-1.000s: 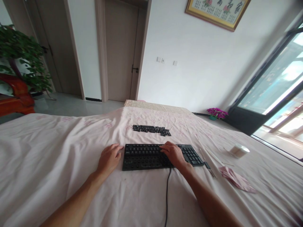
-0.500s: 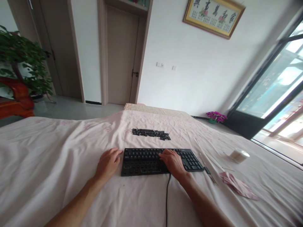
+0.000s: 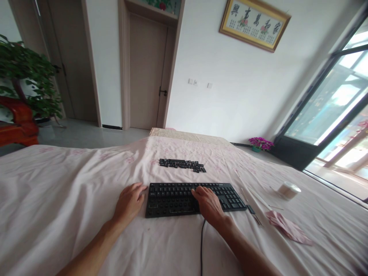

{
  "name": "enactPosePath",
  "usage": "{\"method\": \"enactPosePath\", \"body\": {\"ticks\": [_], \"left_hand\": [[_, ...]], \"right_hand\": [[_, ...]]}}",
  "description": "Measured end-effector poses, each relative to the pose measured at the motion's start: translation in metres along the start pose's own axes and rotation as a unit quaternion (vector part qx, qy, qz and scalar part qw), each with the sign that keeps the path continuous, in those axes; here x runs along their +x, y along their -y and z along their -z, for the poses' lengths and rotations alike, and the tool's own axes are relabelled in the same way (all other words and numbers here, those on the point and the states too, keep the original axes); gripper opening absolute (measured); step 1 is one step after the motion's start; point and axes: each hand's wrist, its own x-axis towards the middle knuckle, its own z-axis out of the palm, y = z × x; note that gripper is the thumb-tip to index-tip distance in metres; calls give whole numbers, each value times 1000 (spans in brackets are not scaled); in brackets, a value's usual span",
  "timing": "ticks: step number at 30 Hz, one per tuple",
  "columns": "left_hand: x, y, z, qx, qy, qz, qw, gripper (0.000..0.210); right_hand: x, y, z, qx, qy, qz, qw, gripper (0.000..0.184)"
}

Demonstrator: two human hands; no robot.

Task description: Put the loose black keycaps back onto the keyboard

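A black keyboard (image 3: pixel 172 201) lies on the bedsheet with its lower letter rows stripped of keycaps. The upper rows and the number pad still carry theirs. At its left edge rests my left hand (image 3: pixel 130 199), thumb apart from the fingers and nothing visible in it. Over the middle of the keys lies my right hand (image 3: pixel 207 198), its thumb and fingertips down on the upper rows and apart. Its palm covers part of the board. Beyond the keyboard several loose black keycaps (image 3: pixel 182 164) sit in a cluster of rows.
A black cable (image 3: pixel 202 245) runs toward me. To the right lie a small dark tool (image 3: pixel 250 209) with thin metal prongs, a pink cloth (image 3: pixel 289 228) and a white round container (image 3: pixel 289 190) with thin sticks nearby. A pale floral sheet (image 3: pixel 86 184) covers the surface in folds.
The view has tilted slightly, so everything sits a little lower and further left. My right hand's fingers have shifted slightly on the keys; my left hand stays at the keyboard's edge.
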Motion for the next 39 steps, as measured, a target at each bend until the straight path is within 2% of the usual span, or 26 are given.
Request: {"method": "enactPosePath", "body": {"ticks": [9, 13, 17, 20, 24, 32, 39], "left_hand": [[-1, 1, 0, 9, 1, -2, 1000, 38], [-1, 1, 0, 11, -2, -2, 1000, 38], [-1, 2, -1, 10, -3, -6, 1000, 37], [-1, 1, 0, 8, -3, -7, 1000, 37], [-1, -1, 0, 8, -4, -2, 1000, 38], [-1, 0, -1, 2, -7, -1, 1000, 37], [0, -2, 2, -7, -5, 6, 1000, 36]], "right_hand": [[0, 3, 2, 29, 26, -7, 999, 41], [-2, -12, -6, 129, -9, -42, 991, 45], [7, -36, -15, 186, -67, -133, 971, 45], [23, -54, -19, 159, -81, -173, 969, 41], [53, -68, -28, 97, -72, -183, 976, 39], [94, -73, -44, -16, -13, -183, 983, 34], [114, -77, -48, -28, -1, -165, 986, 31]]}}
